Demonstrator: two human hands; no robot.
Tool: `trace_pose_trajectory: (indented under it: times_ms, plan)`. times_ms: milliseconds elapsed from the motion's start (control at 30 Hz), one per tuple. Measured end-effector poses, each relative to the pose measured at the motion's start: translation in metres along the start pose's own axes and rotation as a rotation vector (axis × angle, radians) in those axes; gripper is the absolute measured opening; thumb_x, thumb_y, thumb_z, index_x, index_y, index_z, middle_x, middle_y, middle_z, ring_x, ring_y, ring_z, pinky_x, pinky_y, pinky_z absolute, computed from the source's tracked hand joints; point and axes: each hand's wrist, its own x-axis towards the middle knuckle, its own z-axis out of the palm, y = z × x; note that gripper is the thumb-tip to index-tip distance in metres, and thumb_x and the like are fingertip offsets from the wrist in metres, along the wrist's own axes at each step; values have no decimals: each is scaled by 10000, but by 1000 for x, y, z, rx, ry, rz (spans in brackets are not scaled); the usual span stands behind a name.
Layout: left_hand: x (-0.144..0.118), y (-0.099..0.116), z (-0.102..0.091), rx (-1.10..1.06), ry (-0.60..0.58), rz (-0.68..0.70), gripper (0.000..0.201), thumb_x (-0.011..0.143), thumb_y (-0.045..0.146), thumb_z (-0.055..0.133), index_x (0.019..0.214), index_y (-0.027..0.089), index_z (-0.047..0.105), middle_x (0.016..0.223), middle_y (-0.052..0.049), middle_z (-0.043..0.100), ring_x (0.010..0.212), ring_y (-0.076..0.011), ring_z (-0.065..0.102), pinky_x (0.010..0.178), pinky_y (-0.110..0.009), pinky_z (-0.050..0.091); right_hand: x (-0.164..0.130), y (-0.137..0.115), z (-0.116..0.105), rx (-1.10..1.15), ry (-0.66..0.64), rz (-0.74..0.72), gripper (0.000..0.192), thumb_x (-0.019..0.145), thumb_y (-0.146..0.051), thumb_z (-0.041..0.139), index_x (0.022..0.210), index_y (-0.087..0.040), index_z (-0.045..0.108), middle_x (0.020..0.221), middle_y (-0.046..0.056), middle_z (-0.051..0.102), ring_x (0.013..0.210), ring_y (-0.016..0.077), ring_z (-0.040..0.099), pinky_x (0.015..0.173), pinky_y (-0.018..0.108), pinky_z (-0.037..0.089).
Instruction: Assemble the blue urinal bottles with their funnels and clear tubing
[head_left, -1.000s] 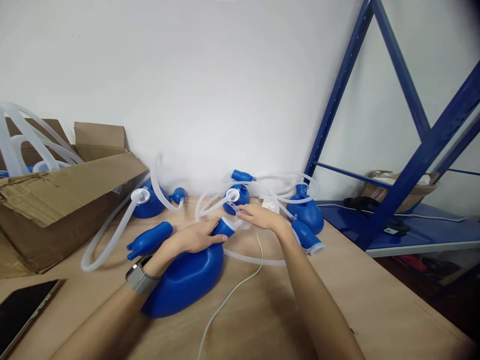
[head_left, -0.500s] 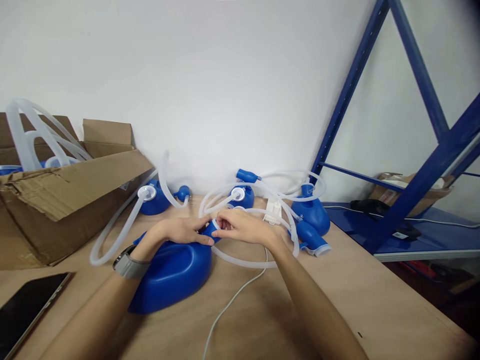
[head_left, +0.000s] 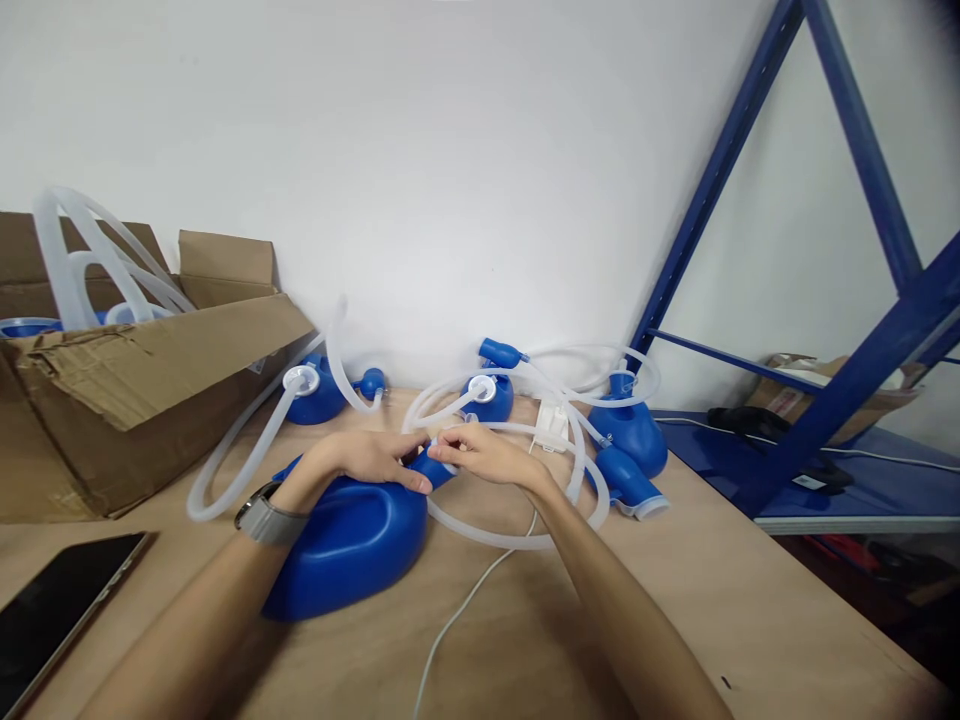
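A large blue plastic bottle, like a portable urinal, lies on its side on the table. My left hand grips it around its short blue neck, thumb across the near side. At the mouth of that neck, my right hand is closed, with thumb and curled fingers pinching the pale rim. The right fingertips partly hide the rim. Behind my hands stands a smaller-looking blue bottle with a white cap and a clear tube. Loops of translucent tubing lie beside my right hand.
A cardboard box with tubes and blue parts stands left. Near it are another capped blue bottle and a dark tablet-like device. At right are a blue bottle, a blue funnel-like piece and blue shelving. A white cable crosses the table.
The view has shifted slightly, so the whole scene sits a little to the right. The neck's mouth has turned slightly, and the right fingers cover more of its pale rim.
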Motion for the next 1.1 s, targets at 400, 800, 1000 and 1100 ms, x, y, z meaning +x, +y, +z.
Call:
trace_pose_trajectory:
  times_ms: [400, 800, 1000, 1100]
  plan:
    - [4, -5, -1, 5, -3, -62, 686, 619, 616, 837, 1192, 261, 708, 1023, -50, 735, 955, -292, 667, 805, -300, 475, 9, 27, 10, 305, 71, -4, 584, 924, -732, 490, 651, -225, 392, 643, -62, 314, 608, 114, 306, 600, 274, 307]
    - [-3, 2, -4, -17, -43, -59, 678, 650, 583, 842, 1232, 266, 702, 1145, -65, 754, 1040, -313, 688, 876, -324, 495, -9, 40, -22, -330, -134, 184, 436, 1026, -473, 462, 695, -192, 502, 657, -47, 457, 623, 124, 413, 609, 272, 305]
    - [-18, -2, -18, 37, 8, -173, 834, 619, 595, 848, 1338, 229, 638, 1270, -121, 720, 1180, -349, 649, 959, -361, 500, -11, 49, -21, -431, -239, 302, 378, 1000, -480, 551, 808, -168, 645, 712, -12, 602, 644, 144, 530, 621, 281, 366]
    - [-30, -6, -31, 81, -14, -227, 825, 631, 611, 824, 1320, 202, 627, 1321, -127, 690, 1205, -331, 642, 951, -337, 521, -13, 32, -23, -345, -246, 272, 399, 1009, -533, 539, 1040, -174, 708, 939, 52, 714, 821, 199, 639, 746, 316, 470]
